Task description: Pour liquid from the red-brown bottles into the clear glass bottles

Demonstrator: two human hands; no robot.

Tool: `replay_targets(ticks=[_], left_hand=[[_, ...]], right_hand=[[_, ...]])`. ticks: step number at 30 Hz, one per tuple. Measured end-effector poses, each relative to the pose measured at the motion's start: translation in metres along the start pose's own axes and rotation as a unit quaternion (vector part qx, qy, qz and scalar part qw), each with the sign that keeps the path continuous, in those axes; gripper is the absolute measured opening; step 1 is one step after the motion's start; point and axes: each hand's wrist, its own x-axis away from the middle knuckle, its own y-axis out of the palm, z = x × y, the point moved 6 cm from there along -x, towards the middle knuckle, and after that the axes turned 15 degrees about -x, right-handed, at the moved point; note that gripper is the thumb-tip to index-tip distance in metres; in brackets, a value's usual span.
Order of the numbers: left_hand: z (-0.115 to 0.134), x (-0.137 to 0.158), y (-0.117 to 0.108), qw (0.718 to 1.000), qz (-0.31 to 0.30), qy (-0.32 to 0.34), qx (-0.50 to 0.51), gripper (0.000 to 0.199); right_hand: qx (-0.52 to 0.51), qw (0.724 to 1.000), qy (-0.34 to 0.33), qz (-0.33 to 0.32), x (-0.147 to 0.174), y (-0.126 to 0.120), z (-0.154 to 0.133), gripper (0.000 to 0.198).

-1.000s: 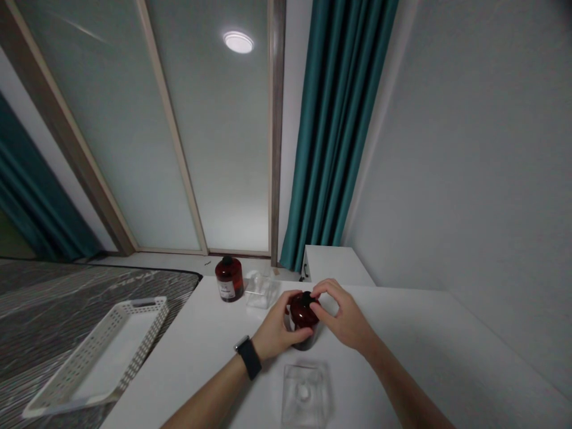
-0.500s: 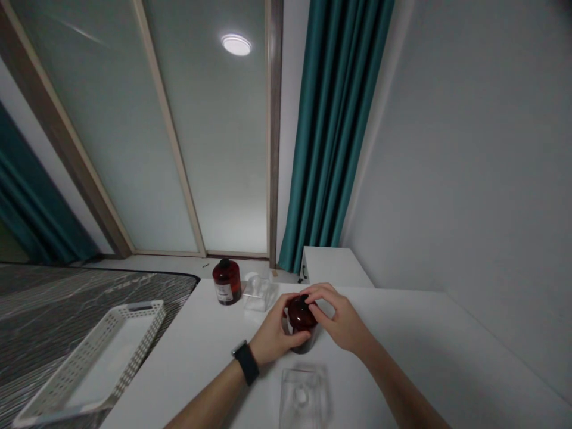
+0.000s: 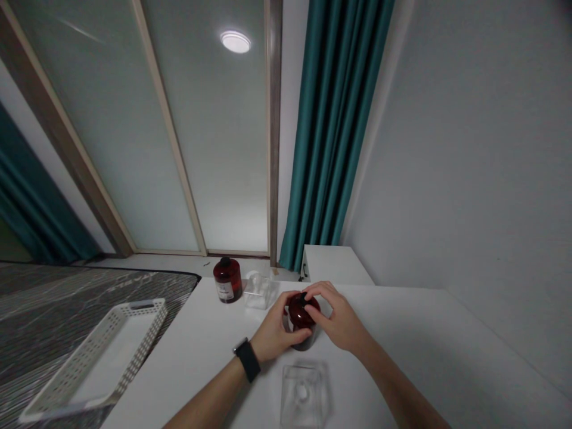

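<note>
A dark red glass bottle [image 3: 302,313] with a black cap stands on the white table [image 3: 370,369]. Wrapped round its left side is my left hand [image 3: 277,329], with a dark watch on the wrist. The fingers of my right hand [image 3: 336,316] close on the small black cap [image 3: 305,298] at the top, partly covering it. Closer to me lies a clear square container [image 3: 302,395] with a round shape in its middle. Another red bottle [image 3: 227,280], with a white label and black cap, stands at the far left beside a second clear container [image 3: 258,292].
Left of the table, a white perforated basket [image 3: 93,363] rests on a grey striped surface [image 3: 40,304]. Behind the table are a white cabinet [image 3: 333,262], a teal curtain [image 3: 335,131] and frosted sliding doors [image 3: 218,149]. A grey wall [image 3: 482,167] rises on the right.
Both hands keep their hold on the bottle and its cap. The right fingers have shifted slightly around the cap; otherwise the view has moved only a little.
</note>
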Motion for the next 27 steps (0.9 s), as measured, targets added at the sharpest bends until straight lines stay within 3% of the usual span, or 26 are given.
replay_targets(ticks=[6,11,16,19,25,27], left_hand=[[-0.006,0.000,0.002,1.000,-0.010,-0.022,-0.006,0.067],[-0.007,0.001,0.002,1.000,-0.008,-0.023,-0.004,0.067],[-0.009,0.002,0.002,1.000,0.000,-0.027,-0.009,0.068],[-0.009,0.002,0.002,0.999,-0.002,-0.034,-0.004,0.067],[-0.006,0.001,0.000,0.999,0.001,-0.047,-0.008,0.067],[-0.005,0.002,0.000,0.999,0.000,-0.050,-0.008,0.067]], right_hand=[[-0.011,0.999,0.021,0.022,0.000,-0.012,-0.003,0.014],[-0.042,0.997,0.063,0.011,0.001,-0.011,0.005,0.024],[-0.028,0.996,0.070,0.047,0.000,-0.015,0.007,0.019],[-0.044,0.995,0.084,0.021,0.000,-0.011,0.009,0.023],[-0.030,0.996,0.070,0.050,0.001,-0.014,0.010,0.021],[-0.034,0.997,0.066,0.032,0.001,-0.011,0.010,0.025]])
